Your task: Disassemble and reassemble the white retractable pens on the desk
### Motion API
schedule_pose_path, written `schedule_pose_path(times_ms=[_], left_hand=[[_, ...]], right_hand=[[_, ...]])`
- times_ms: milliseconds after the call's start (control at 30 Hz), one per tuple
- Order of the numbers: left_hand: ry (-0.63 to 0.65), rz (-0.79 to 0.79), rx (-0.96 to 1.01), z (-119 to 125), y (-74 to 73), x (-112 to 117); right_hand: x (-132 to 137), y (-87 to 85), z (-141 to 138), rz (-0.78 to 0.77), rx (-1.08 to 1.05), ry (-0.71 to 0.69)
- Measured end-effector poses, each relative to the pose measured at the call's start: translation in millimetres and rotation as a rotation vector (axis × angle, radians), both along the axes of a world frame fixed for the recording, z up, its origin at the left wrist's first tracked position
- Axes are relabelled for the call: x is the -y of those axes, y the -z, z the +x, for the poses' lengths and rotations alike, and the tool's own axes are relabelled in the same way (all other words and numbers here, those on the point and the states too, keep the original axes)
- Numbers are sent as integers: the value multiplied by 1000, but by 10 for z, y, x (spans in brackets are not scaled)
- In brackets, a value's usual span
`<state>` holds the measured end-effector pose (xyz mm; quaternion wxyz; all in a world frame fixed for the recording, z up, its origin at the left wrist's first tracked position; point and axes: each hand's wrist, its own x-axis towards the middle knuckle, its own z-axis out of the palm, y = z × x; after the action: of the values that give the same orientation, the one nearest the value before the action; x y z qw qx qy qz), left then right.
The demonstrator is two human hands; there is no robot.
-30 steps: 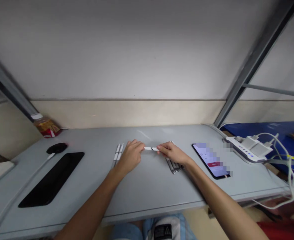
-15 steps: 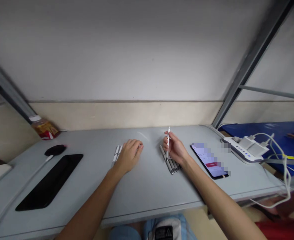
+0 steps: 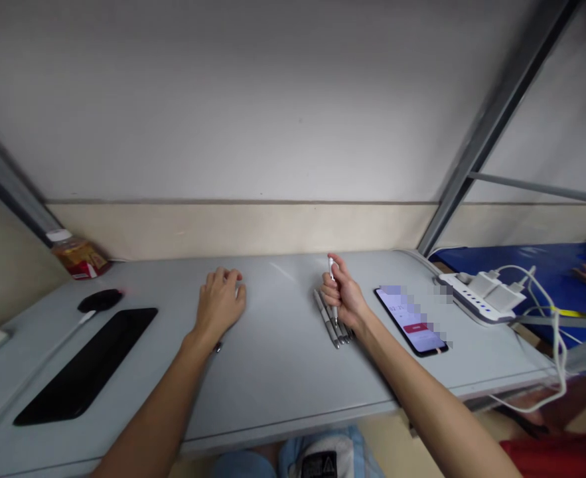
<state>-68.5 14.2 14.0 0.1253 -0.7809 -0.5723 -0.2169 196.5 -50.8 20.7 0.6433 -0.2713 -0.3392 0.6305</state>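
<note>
I logged right hand (image 3: pixel 343 297) fisted round a pen (image 3: pixel 331 267), held upright over the desk (image 3: pixel 283 372), grey pens (image 3: pixel 325 320) lying just beneath, left hand (image 3: pixel 219 300) flat on desk, fingers loosely spread, phone (image 3: pixel 411 321) near right hand.

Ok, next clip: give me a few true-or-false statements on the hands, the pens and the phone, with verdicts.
1. The right hand grips a white pen roughly upright. True.
2. The left hand is raised clear of the table. False: it rests palm down on it.
3. Grey pens lie on the table beside the right hand. True.
4. The phone has a dark screen. False: its screen is lit.
5. The power strip has nothing plugged in. False: white chargers sit in it.
</note>
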Motion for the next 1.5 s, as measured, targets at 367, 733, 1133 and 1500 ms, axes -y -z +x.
schedule_pose_path(times_ms=[367, 733, 1133, 1500], left_hand=[[-20, -189, 80, -381, 119, -298], [1, -253, -15, -260, 86, -179], [40, -262, -10, -113, 114, -91], [61, -241, -5, -94, 80, -43]], right_hand=[[19, -18, -31, -5, 6, -22], [25, 17, -82, -53, 78, -166], [-17, 132, -47, 195, 917, 191], [17, 224, -53, 316, 1614, 279]])
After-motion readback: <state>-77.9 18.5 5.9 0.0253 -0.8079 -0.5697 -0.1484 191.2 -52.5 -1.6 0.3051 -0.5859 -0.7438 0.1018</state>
